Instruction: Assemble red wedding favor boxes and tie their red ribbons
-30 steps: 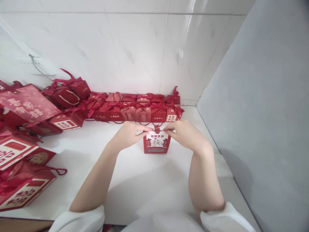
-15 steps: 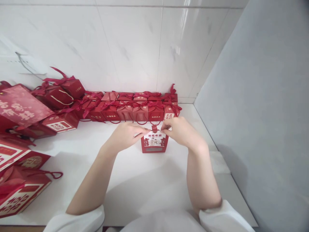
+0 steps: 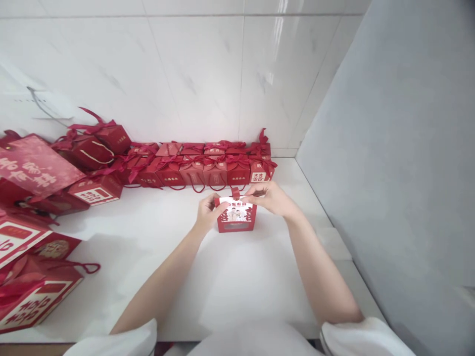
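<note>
A small red gift box (image 3: 236, 226) with a white printed front, a drawn couple and a little window stands upright on the white table. At its left upper edge my left hand (image 3: 208, 211) grips it, thumb on the front and fingers behind. My right hand (image 3: 267, 198) pinches the top edge on the right, beside a short red ribbon tab (image 3: 235, 193) that sticks up from the middle of the top. What the right fingertips hold exactly is partly hidden.
Behind the box, red gift boxes with ribbon bows (image 3: 191, 173) stand in two rows along the tiled wall. More red boxes (image 3: 44, 301) and a pink printed bag (image 3: 39, 165) crowd the left side. A grey panel (image 3: 401, 173) rises at the right.
My left hand has moved from the top middle of the box to its left edge and taken hold there. The right hand stays at the top.
</note>
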Action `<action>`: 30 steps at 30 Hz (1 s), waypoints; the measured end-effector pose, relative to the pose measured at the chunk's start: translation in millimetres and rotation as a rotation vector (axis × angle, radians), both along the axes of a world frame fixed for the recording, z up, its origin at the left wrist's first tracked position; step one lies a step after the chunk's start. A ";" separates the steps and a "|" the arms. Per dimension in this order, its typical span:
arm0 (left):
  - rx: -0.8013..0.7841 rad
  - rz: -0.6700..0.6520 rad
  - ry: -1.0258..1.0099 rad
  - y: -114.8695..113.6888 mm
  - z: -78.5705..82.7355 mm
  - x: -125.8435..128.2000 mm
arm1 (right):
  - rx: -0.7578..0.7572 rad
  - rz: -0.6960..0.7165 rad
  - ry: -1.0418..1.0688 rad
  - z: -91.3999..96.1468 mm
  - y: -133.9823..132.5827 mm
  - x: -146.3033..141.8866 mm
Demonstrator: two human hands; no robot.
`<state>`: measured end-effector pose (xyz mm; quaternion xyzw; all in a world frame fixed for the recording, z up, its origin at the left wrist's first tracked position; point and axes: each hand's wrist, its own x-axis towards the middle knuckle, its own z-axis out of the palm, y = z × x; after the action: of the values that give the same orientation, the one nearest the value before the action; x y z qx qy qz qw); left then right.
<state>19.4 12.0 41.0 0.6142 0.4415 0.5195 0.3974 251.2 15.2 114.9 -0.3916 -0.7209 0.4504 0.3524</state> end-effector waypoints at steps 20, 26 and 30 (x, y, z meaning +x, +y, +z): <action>-0.180 -0.107 -0.137 5.2 -54.7 -3.2 | -0.287 -0.406 0.647 -114.5 -10.3 -63.4; -0.225 -0.082 -0.235 5.0 -53.6 -4.1 | -0.205 -0.472 0.657 -123.5 -12.3 -71.7; -0.244 -0.097 -0.247 6.8 -54.9 -5.4 | -0.220 -0.418 0.641 -129.1 -6.7 -62.8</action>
<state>14.0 18.9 -13.9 0.5134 0.4193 0.5137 0.5447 188.5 8.6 -14.2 -0.4050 -0.4265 0.5429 0.5994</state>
